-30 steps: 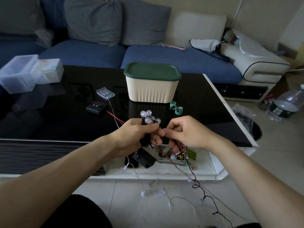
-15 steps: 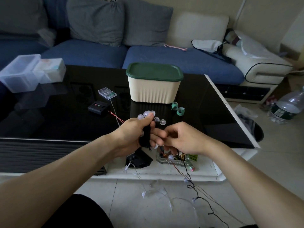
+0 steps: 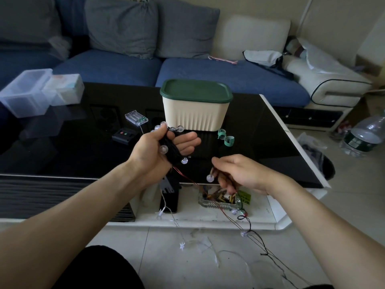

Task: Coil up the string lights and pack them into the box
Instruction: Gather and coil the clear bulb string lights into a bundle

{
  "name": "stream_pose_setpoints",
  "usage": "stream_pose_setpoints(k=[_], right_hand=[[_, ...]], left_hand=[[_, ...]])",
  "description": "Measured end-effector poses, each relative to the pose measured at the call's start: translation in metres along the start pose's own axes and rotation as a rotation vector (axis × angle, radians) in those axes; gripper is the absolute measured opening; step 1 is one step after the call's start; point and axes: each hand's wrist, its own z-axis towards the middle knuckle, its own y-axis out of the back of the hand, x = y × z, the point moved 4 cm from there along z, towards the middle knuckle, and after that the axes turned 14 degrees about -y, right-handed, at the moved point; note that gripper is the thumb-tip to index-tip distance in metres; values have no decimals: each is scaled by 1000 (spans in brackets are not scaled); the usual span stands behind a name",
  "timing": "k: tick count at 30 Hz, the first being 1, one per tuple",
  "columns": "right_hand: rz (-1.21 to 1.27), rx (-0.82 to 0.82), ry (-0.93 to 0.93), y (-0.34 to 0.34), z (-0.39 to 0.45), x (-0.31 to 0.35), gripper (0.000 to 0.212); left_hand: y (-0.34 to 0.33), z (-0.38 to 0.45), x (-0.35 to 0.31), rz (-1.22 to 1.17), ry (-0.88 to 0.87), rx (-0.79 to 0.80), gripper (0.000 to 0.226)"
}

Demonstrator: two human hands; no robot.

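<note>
Left hand (image 3: 164,147) grips the coiled string lights (image 3: 171,150) above the tabletop (image 3: 83,142); right hand (image 3: 237,174), now drawn down and apart from it, pinches the trailing wire for another wrap. Lidded box (image 3: 195,105) awaits behind.

living room (sofa (image 3: 125,65), coffee table (image 3: 62,147))

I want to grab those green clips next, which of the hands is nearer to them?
Right hand is nearer, just below the green clips. Left hand sits farther off to their left.
</note>
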Motion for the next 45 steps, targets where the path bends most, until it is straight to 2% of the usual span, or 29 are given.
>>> stream_pose_setpoints(k=[3, 8, 12, 15, 18, 19, 22, 25, 28, 30, 36, 40, 45], right_hand=[[-242, -87, 12, -4, -4, 5, 39], [-518, -51, 96, -32, -17, 25, 34], [-572, -14, 144, -44, -28, 37, 33], [-538, -22, 188, -39, -35, 43, 34], [-491, -69, 220, -28, -39, 45, 23], [-471, -86, 232, -24, -40, 46, 20], [-385, -84, 280, -15, -42, 45, 15], [-318, -119, 312, -10, -44, 43, 15], [-318, -272, 329, -5, -39, 41, 19], [-293, -309, 314, -1, -37, 39, 25], [-161, -171, 282, 3, -27, 29, 40], [-75, -71, 212, 7, -17, 18, 53], [14, -7, 138, 8, -8, 4, 38]], left_hand=[[-1, 0, -1, -10, -5, 2, 40], [-8, -4, 7, 54, 48, 75, 24], [-12, -9, 15, 131, 90, 98, 34], [-14, -16, 21, 309, 171, 148, 32], [-8, -23, 29, 474, 259, 257, 25], [-8, -25, 31, 487, 285, 307, 26], [-12, -31, 35, 490, 375, 438, 49], [-18, -34, 32, 498, 412, 542, 40], [-19, -36, 32, 532, 440, 603, 41], [-20, -39, 32, 560, 453, 635, 43], [-16, -36, 31, 545, 386, 629, 47], [-16, -37, 30, 589, 359, 689, 36], [-8, -31, 35, 666, 307, 580, 42]])
